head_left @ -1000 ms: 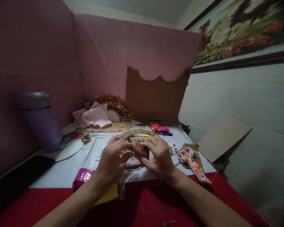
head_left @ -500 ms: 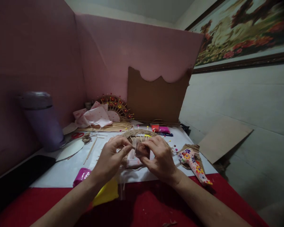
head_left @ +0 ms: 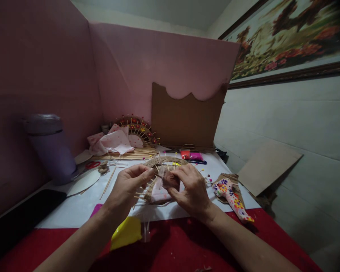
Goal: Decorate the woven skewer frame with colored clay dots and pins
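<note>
My right hand [head_left: 192, 190] grips a small clear plastic packet [head_left: 169, 179] with something brown in it, apparently modelling clay. My left hand [head_left: 127, 189] is just left of the packet, thumb and forefinger pinched together; whatever is between them is too small to make out. Below both hands lies a round twine-wrapped craft piece [head_left: 153, 162] with thin sticks pointing outward, some tipped with coloured beads. Pink printed cloth [head_left: 159, 194] shows at its centre, and my hands cover part of it.
A yellow packet [head_left: 127, 231] lies at the front on the red cloth [head_left: 170, 245]. To the right is a flower-patterned figure [head_left: 234, 200]. A purple tumbler [head_left: 49, 151] and black slab [head_left: 22, 215] stand left. Behind are a beaded half-wheel [head_left: 143, 129], sticks [head_left: 140, 153] and cardboard [head_left: 187, 121].
My left hand has drawn back a little to the left, away from the packet. My right hand keeps its hold on the packet in nearly the same place.
</note>
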A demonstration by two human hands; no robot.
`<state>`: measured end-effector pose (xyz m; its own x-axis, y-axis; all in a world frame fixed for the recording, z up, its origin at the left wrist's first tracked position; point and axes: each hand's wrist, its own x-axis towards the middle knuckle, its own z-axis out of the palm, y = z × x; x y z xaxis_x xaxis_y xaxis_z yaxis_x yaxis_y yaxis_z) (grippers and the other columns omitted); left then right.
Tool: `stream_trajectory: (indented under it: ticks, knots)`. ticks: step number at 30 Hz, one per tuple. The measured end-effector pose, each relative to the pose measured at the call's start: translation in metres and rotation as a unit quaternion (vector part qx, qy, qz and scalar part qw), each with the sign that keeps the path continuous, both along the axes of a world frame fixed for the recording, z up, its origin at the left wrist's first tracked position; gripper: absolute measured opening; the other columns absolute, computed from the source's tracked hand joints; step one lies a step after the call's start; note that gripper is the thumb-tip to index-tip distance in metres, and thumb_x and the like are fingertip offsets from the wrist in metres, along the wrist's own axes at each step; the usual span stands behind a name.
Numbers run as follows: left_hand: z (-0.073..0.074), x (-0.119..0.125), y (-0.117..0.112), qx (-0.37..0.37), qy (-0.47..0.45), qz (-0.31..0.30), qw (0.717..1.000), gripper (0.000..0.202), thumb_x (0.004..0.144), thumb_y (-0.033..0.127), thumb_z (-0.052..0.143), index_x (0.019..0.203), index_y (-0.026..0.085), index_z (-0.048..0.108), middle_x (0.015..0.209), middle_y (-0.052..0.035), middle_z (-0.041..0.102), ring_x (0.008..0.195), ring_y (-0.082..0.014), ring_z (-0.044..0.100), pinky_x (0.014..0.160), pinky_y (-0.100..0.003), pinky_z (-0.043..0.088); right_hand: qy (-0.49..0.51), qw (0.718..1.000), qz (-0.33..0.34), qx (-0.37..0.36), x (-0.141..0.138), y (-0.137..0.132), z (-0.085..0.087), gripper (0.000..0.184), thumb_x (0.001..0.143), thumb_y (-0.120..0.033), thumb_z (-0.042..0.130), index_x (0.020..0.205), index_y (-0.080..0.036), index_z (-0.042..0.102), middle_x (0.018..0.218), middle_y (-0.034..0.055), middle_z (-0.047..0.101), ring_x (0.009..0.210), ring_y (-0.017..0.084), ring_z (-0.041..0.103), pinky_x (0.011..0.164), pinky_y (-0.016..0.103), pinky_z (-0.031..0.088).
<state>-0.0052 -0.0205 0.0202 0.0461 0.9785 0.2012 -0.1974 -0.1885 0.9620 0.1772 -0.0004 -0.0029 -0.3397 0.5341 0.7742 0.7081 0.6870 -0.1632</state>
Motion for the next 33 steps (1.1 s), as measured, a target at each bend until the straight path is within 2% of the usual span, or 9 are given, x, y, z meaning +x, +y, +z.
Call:
stream_trajectory:
  ticks: [7, 14, 20, 29, 33]
  knots:
    - [0.0038, 0.0040, -0.0040, 0.033, 0.086, 0.043, 0.995, 0.023, 0.068, 0.036, 0.071, 0.072, 0.014, 0.069, 0.065, -0.0001, 0.063, 0.060, -0.0102, 0.051, 0.057, -0.021, 0.039, -0.004, 1.000, 0.004, -0.002, 0.0015, 0.0001, -0.0018, 0.017, 0.069, -0.022, 0.066, 0.085, -0.018, 0.061, 0.083, 0.0059, 0.060, 0.083, 0.023, 0.048, 0.074, 0.037, 0.040]
    - [-0.0018, 0.0008, -0.0011, 0.041, 0.020, 0.009, 0.999, 0.020, 0.074, 0.032, 0.068, 0.068, 0.014, 0.062, 0.066, 0.0009, 0.062, 0.060, -0.0071, 0.050, 0.058, -0.018, 0.038, -0.006, 1.000, -0.002, -0.008, 0.0017, 0.0007, -0.0028, 0.020, 0.067, -0.021, 0.067, 0.086, -0.018, 0.061, 0.085, 0.0056, 0.060, 0.085, 0.024, 0.048, 0.076, 0.036, 0.039]
    - [-0.0013, -0.0006, -0.0004, 0.024, -0.029, -0.002, 0.999, 0.014, 0.066, 0.021, 0.074, 0.075, 0.014, 0.066, 0.065, 0.0003, 0.064, 0.059, -0.0083, 0.054, 0.056, -0.018, 0.041, -0.001, 1.000, -0.001, -0.004, 0.0013, 0.0000, -0.0015, 0.018, 0.067, -0.020, 0.066, 0.085, -0.018, 0.062, 0.083, 0.0056, 0.061, 0.083, 0.023, 0.049, 0.074, 0.036, 0.039]
    - [0.0038, 0.0052, -0.0032, 0.012, 0.043, 0.044, 0.998, 0.018, 0.057, 0.016, 0.075, 0.074, 0.014, 0.072, 0.067, -0.0018, 0.069, 0.059, -0.0088, 0.056, 0.056, -0.018, 0.043, -0.002, 1.000, -0.002, 0.001, 0.0009, 0.0009, -0.0019, 0.014, 0.072, -0.024, 0.065, 0.084, -0.017, 0.062, 0.082, 0.0061, 0.060, 0.083, 0.023, 0.048, 0.075, 0.036, 0.040]
    - [0.0002, 0.0054, -0.0026, 0.060, 0.126, 0.080, 0.987, 0.009, 0.061, 0.016, 0.072, 0.068, 0.013, 0.070, 0.064, -0.0018, 0.066, 0.058, -0.0101, 0.055, 0.055, -0.019, 0.042, -0.002, 1.000, 0.004, 0.006, 0.0008, 0.0002, -0.0016, 0.015, 0.070, -0.023, 0.066, 0.083, -0.017, 0.062, 0.081, 0.0057, 0.060, 0.082, 0.023, 0.048, 0.073, 0.035, 0.040]
